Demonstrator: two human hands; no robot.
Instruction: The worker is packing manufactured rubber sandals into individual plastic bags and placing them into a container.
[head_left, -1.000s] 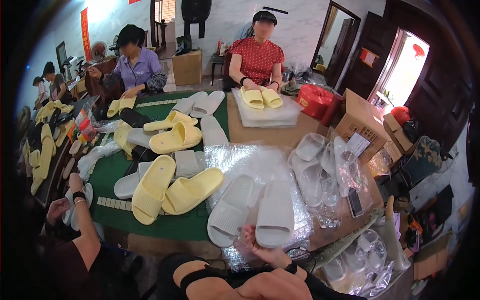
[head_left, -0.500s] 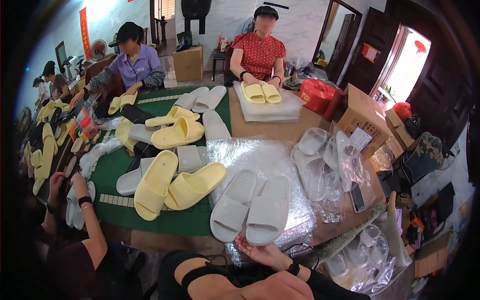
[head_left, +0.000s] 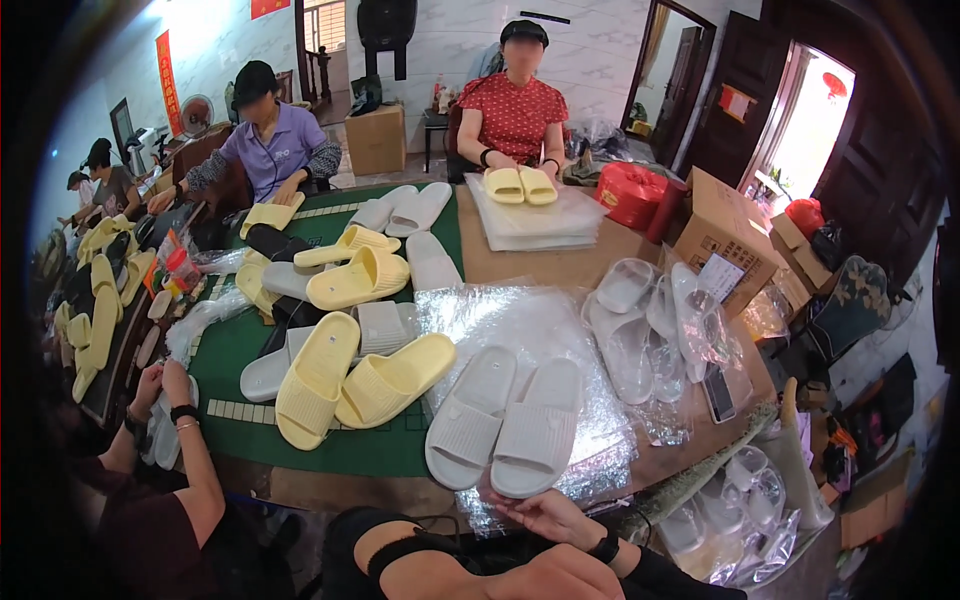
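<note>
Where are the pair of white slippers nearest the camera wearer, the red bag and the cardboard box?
white slippers [head_left: 505,420], head view, strap of the left slipper
red bag [head_left: 630,193], head view, middle of its side
cardboard box [head_left: 725,235], head view, front face

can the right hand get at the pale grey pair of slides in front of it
Probably yes. The right hand lies just below the heel of the pale grey pair of slides, which sits on the clear plastic bags. Nothing stands between them. The left hand is lower, near the body.

Pale grey slide pair [head_left: 505,420], side by side atop clear bag [head_left: 540,330]
</note>
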